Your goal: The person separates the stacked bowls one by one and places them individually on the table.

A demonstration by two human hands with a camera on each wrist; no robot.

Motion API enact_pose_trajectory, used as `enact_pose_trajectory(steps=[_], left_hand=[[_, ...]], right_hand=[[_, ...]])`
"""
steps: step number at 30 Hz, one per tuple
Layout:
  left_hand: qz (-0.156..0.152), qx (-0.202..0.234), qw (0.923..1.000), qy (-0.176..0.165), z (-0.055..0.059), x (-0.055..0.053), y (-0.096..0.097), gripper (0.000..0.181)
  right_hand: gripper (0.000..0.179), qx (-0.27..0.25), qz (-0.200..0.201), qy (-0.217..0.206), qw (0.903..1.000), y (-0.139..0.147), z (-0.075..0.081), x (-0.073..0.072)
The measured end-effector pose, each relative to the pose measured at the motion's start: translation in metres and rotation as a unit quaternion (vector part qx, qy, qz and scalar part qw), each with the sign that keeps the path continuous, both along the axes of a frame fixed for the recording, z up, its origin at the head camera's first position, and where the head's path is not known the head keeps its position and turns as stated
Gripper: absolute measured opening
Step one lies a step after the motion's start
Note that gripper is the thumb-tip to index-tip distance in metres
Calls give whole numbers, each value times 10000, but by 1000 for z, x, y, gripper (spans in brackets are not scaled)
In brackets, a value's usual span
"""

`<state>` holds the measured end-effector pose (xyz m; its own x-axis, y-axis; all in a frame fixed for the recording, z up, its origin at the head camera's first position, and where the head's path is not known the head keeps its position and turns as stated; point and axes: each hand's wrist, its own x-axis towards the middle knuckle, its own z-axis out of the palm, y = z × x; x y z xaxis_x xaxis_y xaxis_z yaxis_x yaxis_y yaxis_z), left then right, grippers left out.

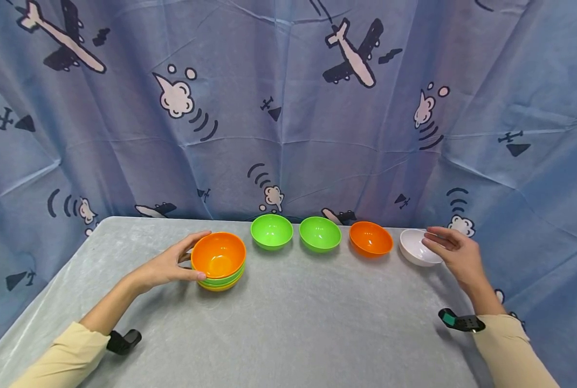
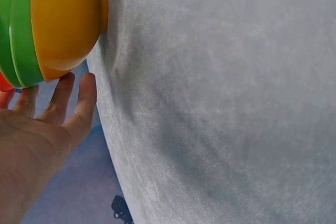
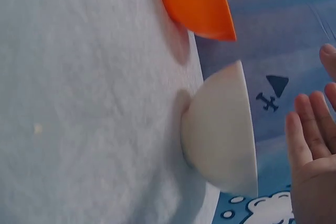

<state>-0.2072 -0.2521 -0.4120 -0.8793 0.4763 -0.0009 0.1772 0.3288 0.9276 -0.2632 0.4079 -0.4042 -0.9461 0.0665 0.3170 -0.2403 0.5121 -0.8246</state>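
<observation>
One wide left grip (image 1: 166, 264) against bowls (image 1: 218, 256)

A stack of bowls (image 1: 219, 263) stands toward the left of the table (image 1: 317, 323), the left hand (image 1: 177, 264) touching its left side. To its right and slightly farther back, four single bowls (image 1: 320, 237) form a row near the far edge. The right hand (image 1: 458, 256) is just above the rightmost one. A curtain (image 1: 288, 118) hangs behind the table.
</observation>
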Motion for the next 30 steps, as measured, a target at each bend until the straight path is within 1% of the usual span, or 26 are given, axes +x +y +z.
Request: enact_pose_trajectory(steps=[6, 9, 13, 16, 25, 30], left_hand=[[32, 17, 10000, -16, 1, 1, 1, 90], [31, 29, 10000, 5, 1, 1, 1, 91], [-20, 121, 9999, 54, -1, 1, 1, 94], [-40, 190, 9998, 84, -3, 1, 1, 97], [74, 96, 9999, 120, -4, 2, 3, 91], [55, 101, 9999, 121, -3, 2, 3, 89]], right_hand=[[49, -77, 267, 60, 9996, -15, 1, 0], [48, -235, 391, 44, 9989, -20, 1, -1], [46, -531, 723, 109, 9959, -26, 0, -3], [46, -662, 849, 132, 9941, -31, -1, -5], [45, -424, 989, 203, 9940, -48, -4, -9], [44, -492, 1131, 203, 9922, -58, -5, -12]])
